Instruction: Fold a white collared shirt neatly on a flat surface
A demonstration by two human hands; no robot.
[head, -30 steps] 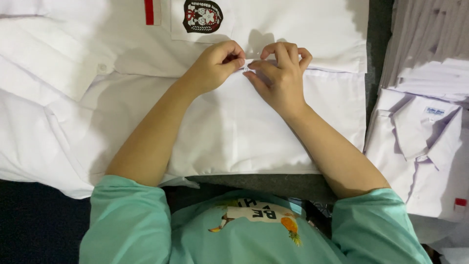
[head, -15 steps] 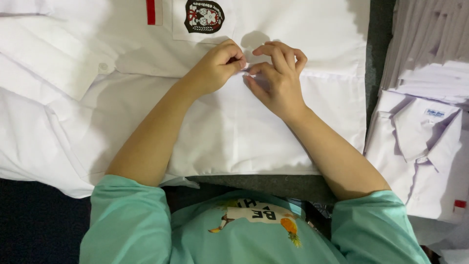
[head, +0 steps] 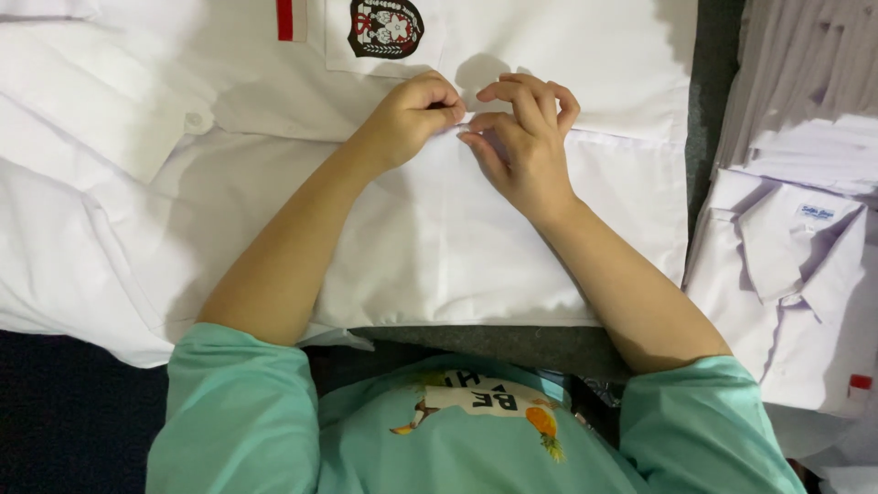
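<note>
Two hands, left hand and right hand, pinching the white shirt placket; soft, light cloth, best gripped at edges.

Left hand and right hand meet, fingertips pinched together

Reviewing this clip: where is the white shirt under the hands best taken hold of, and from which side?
Probably along the folded edge where the left hand and right hand already pinch the white shirt. Come from above, from the wearer's side. The cloth lies flat, so only that raised fold gives the fingers something to nip.
</note>
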